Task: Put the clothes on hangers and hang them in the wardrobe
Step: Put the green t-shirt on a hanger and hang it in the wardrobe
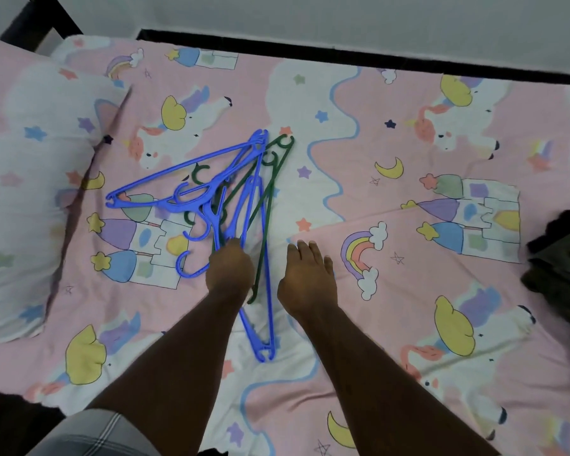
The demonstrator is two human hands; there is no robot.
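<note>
A loose pile of plastic hangers lies in the middle of the bed, several blue hangers [191,171] mixed with dark green hangers [278,159]. My left hand [231,269] reaches into the pile from the near side, its fingers curled down round the hanger bars where they cross. My right hand [308,278] rests just right of the pile on the sheet, fingers straight and spread, holding nothing. Dark clothes [561,258] lie bunched at the bed's right edge.
The bed [408,133] wears a pink unicorn-print sheet. A matching pillow [30,179] lies at the left. A black bed frame [343,55] runs along the far side against a pale wall. Checked shorts show at the bottom left.
</note>
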